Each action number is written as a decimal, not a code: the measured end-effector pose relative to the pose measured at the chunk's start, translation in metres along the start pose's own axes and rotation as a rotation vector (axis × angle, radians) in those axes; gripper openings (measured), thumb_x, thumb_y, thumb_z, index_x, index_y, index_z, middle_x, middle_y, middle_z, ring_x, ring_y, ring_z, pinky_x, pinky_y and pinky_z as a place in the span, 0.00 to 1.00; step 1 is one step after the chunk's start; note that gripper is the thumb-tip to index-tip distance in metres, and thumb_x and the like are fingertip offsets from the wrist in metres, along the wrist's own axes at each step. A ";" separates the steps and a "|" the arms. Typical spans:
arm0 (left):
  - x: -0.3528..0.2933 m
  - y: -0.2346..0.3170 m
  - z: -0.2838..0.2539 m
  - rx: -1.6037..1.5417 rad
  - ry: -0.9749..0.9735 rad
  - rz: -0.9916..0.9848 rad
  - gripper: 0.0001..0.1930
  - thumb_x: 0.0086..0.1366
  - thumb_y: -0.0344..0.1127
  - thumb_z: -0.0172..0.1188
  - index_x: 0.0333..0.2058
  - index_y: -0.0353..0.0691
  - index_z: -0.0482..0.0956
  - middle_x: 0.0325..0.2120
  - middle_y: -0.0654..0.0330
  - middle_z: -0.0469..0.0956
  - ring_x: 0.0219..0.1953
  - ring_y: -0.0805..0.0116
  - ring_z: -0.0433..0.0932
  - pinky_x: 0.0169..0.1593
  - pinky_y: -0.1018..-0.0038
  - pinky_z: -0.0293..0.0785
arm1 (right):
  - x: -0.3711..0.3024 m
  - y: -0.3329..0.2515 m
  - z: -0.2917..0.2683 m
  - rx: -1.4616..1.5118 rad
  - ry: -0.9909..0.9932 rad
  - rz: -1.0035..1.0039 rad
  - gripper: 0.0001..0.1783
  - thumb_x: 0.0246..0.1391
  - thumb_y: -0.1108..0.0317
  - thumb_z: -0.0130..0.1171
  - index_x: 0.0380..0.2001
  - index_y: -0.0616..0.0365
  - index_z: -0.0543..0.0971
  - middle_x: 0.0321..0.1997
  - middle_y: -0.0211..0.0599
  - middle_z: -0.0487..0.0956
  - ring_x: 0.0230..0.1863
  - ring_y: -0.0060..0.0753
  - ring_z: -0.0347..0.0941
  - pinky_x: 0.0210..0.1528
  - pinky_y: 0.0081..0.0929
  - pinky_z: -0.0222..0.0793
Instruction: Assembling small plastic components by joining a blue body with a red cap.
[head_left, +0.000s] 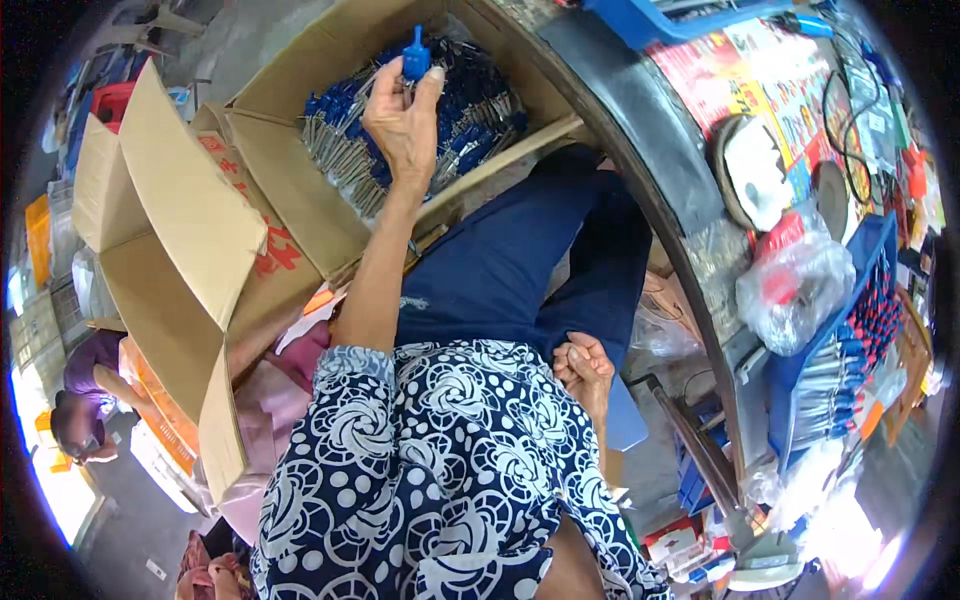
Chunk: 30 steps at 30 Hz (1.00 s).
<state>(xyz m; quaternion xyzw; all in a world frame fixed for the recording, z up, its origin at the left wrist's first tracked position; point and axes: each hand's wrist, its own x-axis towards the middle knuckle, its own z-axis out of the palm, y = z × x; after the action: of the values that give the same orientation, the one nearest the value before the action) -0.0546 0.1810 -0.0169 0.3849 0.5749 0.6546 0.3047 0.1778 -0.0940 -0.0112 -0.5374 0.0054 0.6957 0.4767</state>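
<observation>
My left hand (408,125) is raised over an open cardboard box, its thumb and fingers closed on a small blue plastic piece (415,62) with a thin stem pointing up. Beneath it, the box (275,160) holds a heap of slim metal-shafted parts (340,135) with blue ends. Near my lap, beside my dark trousers, my right hand (585,365) is curled with its fingers drawn in. Whether anything sits inside those fingers is hidden.
Another open cardboard carton (180,220) stands at the left. Along the right runs a dark-edged workbench (640,120) bearing a round white-faced disc (750,172), a clear plastic bag (795,285) and a blue tray (780,400) of blue-and-red-handled tools. Another person (90,400) bends at far left.
</observation>
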 end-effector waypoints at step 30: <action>-0.070 0.143 0.206 1.030 -1.155 1.539 0.09 0.47 0.31 0.55 0.29 0.37 0.75 0.28 0.50 0.73 0.29 0.59 0.73 0.32 0.69 0.68 | 0.038 0.019 -0.034 0.193 -0.313 -0.118 0.11 0.50 0.75 0.49 0.38 0.69 0.68 0.29 0.47 0.75 0.26 0.28 0.73 0.27 0.18 0.71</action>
<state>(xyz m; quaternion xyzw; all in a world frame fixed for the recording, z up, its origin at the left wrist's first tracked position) 0.1634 0.2070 0.1219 0.9722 0.1554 0.0712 -0.1600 0.1914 -0.0972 -0.0644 -0.3737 -0.0336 0.7378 0.5611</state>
